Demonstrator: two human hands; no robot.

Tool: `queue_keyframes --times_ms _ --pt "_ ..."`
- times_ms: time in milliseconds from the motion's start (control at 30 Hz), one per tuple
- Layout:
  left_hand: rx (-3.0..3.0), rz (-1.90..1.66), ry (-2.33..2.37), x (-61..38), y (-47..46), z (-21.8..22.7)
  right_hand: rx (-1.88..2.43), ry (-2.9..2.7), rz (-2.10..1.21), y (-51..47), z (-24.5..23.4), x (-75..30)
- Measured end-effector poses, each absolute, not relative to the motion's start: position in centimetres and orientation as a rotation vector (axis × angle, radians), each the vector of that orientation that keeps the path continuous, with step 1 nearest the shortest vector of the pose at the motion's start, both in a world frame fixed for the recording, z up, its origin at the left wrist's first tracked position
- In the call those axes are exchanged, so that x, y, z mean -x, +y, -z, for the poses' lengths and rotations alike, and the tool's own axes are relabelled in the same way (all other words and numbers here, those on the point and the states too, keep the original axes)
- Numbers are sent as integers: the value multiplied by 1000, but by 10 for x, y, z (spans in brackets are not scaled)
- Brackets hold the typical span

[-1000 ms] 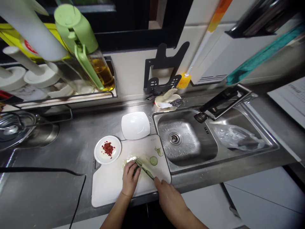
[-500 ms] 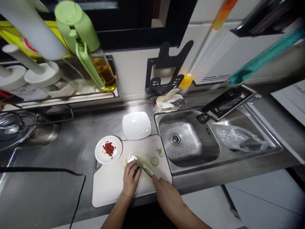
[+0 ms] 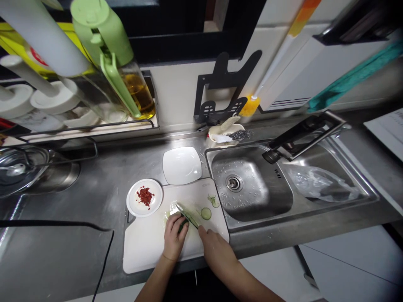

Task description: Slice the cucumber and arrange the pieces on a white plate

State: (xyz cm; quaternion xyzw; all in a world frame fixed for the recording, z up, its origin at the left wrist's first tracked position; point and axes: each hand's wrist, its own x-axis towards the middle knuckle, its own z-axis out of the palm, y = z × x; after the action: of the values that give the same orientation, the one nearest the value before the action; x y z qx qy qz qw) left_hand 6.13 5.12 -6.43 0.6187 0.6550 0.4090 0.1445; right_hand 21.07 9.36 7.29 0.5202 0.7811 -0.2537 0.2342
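Observation:
My left hand (image 3: 174, 235) is closed around a dark green cucumber (image 3: 181, 225), pressing it on the white cutting board (image 3: 145, 247); the fingers cover most of it. In my right hand (image 3: 217, 249) is a kitchen knife (image 3: 186, 214), its blade slanting up and left against the cucumber's right side. A round cucumber slice (image 3: 206, 213) lies flat to the right of the blade. Beyond it are a few thin green peelings (image 3: 213, 201) near the board's right edge.
A small white plate with chopped red pieces (image 3: 145, 197) overlaps the board's upper left corner. Behind the board stands a square white dish (image 3: 181, 165). To the right is a steel sink (image 3: 252, 184) with a black faucet (image 3: 291, 138). An oil bottle (image 3: 132, 92) stands on the rack.
The knife and my right hand have shifted slightly up and left, closer against the cucumber. My left hand stays in place on the board. The view has moved a little.

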Motion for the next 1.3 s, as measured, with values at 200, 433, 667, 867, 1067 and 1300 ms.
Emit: queue_keyframes --times_ms 200,433,667,867,1067,1300 --pt "-1781 -1181 1894 -60 51 65 -1430 2194 722 93 -62 -214" --pt "-1784 -1182 1900 -61 51 64 -1424 2203 741 97 -50 -211" --pt "-1786 -1169 1903 -61 50 64 -1459 2302 730 97 -32 -205" --pt "-1785 -1159 1904 -61 50 64 -1445 2333 693 95 -23 -200" --pt "-1783 -1140 1900 -61 49 66 -1554 2304 784 94 -19 -207" --pt "-1790 -1168 1917 -61 50 64 -1581 2139 732 88 -38 -230"
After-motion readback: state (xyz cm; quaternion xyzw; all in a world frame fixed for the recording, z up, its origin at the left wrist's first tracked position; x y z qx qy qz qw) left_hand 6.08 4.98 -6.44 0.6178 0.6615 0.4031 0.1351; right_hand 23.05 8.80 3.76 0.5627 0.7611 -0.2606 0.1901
